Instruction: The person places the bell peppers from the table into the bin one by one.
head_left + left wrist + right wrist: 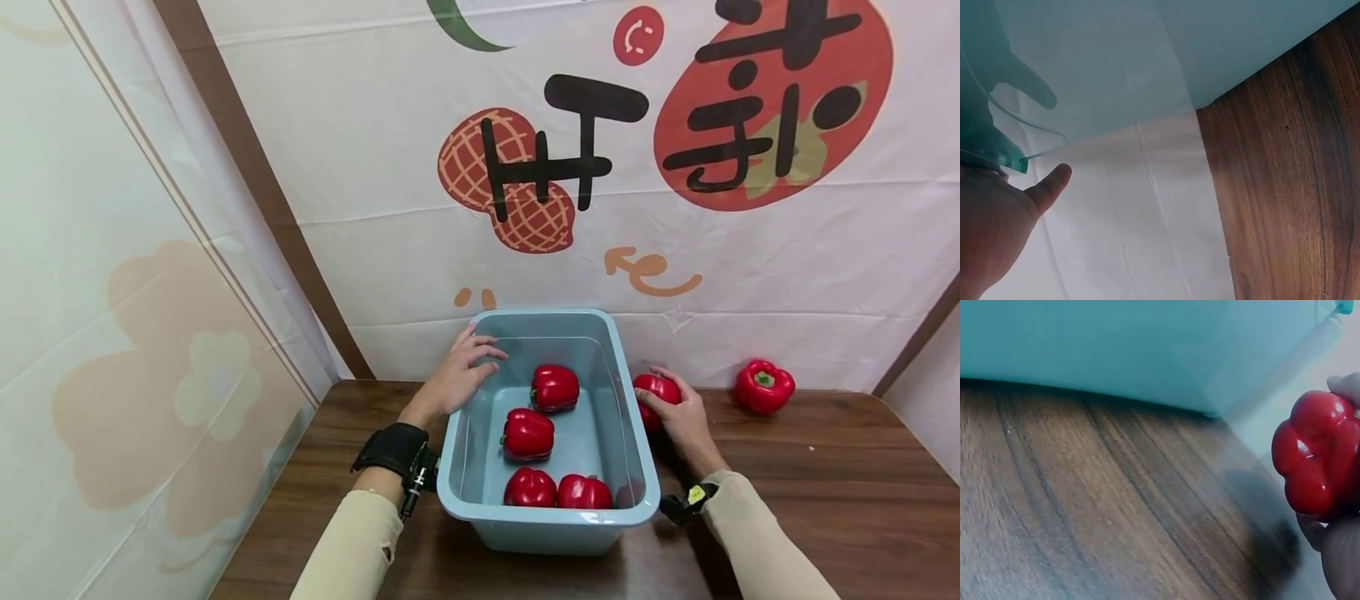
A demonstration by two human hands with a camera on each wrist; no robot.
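A light blue plastic tub (525, 532) stands on the wooden table with several red bell peppers inside, one of them a pepper (528, 434) near its middle. My left hand (457, 375) rests at the tub's left rim, fingers spread loosely over the edge. In the left wrist view, a digit of the left hand (1007, 219) points along the outside of the translucent wall. Just outside the tub's right wall, my right hand (684, 423) grips another red bell pepper (1316, 450) between thumb and fingers. The right wrist view shows this pepper's lobed end.
One more red bell pepper (763, 387) sits at the table's back edge, right of the right hand. A printed white cloth (390, 275) hangs close behind the tub. The brown wooden table (832, 492) extends to both sides.
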